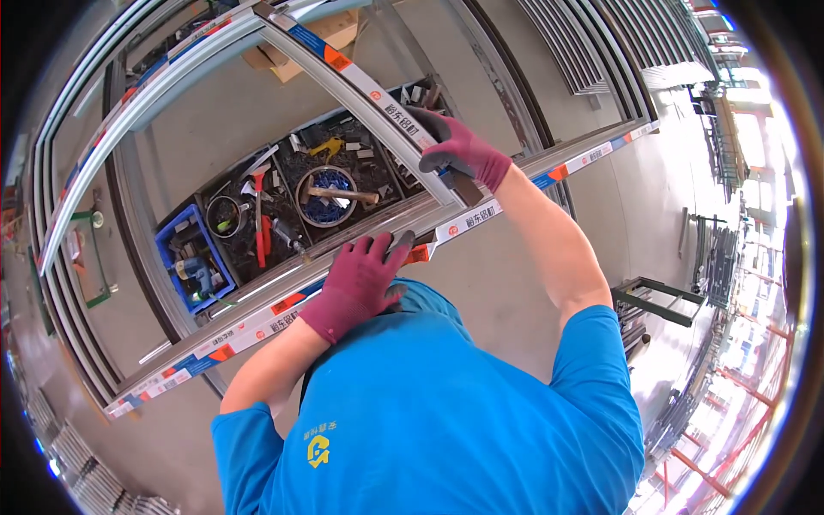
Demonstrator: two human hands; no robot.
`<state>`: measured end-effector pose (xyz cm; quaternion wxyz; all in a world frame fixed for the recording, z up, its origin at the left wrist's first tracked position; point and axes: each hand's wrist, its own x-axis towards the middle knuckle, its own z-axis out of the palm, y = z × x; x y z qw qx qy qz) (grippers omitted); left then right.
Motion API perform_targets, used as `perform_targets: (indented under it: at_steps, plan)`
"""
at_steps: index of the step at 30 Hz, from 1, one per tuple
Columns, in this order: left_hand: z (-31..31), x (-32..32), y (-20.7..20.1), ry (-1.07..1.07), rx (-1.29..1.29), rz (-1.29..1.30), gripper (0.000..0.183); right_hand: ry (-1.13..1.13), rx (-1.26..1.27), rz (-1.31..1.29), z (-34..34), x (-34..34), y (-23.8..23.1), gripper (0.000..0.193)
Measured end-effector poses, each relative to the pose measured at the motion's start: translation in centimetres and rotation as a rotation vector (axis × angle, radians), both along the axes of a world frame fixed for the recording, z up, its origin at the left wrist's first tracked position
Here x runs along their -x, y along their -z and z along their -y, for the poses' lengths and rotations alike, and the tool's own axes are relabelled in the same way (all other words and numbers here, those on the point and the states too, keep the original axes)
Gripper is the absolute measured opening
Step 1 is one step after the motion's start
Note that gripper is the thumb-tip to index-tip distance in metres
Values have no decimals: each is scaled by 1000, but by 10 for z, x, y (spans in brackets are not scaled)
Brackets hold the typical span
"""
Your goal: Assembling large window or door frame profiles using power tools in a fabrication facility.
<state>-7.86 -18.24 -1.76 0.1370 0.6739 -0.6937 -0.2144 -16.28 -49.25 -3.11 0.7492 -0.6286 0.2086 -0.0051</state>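
Both hands wear maroon gloves with dark fingertips. My left hand (362,281) lies over the near rail (232,336) of a large aluminium window frame, its fingers curled over the top. Farther right, my right hand (459,153) grips a silver aluminium profile (360,86) near its joint with that rail. Its fingers wrap over the far side, partly hidden. The profile runs away to the upper left and meets another silver bar (154,94). Printed protective film in white, blue and orange covers the bars.
Below the frame, a dark compartmented tray (249,262) holds a hammer (343,194), a round tin (302,199), red-handled tools and scraps. Beside it is a blue crate (225,273) with a power drill (196,271). A cardboard box (335,34) lies beyond. Metal profiles (549,43) are stacked at upper right.
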Motion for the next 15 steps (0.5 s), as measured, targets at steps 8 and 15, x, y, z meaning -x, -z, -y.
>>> perform_targets:
  at_steps: [8,15]
  plan:
    - [3,2,0,108,59,-18,67,20,-32,-39,-20,1,30,105]
    - [-7,-10,-3,6,96,-123,64,21,-11,-52,-26,0,29,105]
